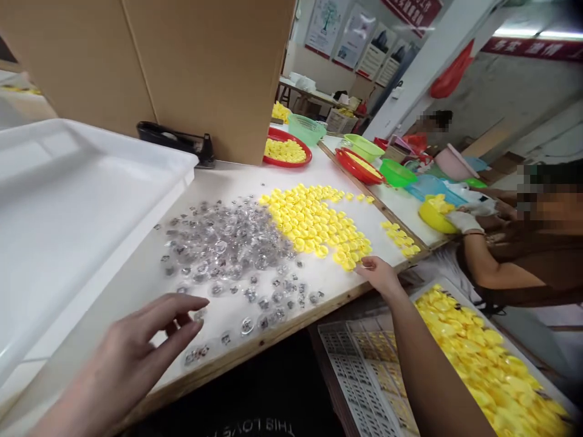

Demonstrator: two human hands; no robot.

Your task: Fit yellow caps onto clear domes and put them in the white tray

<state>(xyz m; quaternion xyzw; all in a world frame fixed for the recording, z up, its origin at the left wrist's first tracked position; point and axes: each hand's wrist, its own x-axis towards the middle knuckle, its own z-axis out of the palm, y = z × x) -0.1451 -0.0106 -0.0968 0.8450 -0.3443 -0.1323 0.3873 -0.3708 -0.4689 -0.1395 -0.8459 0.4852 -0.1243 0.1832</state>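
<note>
Clear round pieces (223, 240) with dark markings lie in a dense heap on the white tabletop (228, 176), with looser ones towards the front edge. Beside the heap on the right spreads a patch of yellow cup-like pieces (314, 218). My left hand (152, 334) hovers at the near left of the clear pieces, a small clear piece between its thumb and index fingertips. At the near right edge of the yellow patch is my right hand (380, 274), its fingers curled together at the outermost yellow pieces; what lies between the fingertips is hidden.
A white tray (91, 158) stands at the left, a black tape dispenser (177, 141) behind it against a cardboard box (195, 73). Red basins (306, 159) hold yellow pieces. Below right is a crate of yellow pieces (492, 358). A gloved person (505, 261) works at the right.
</note>
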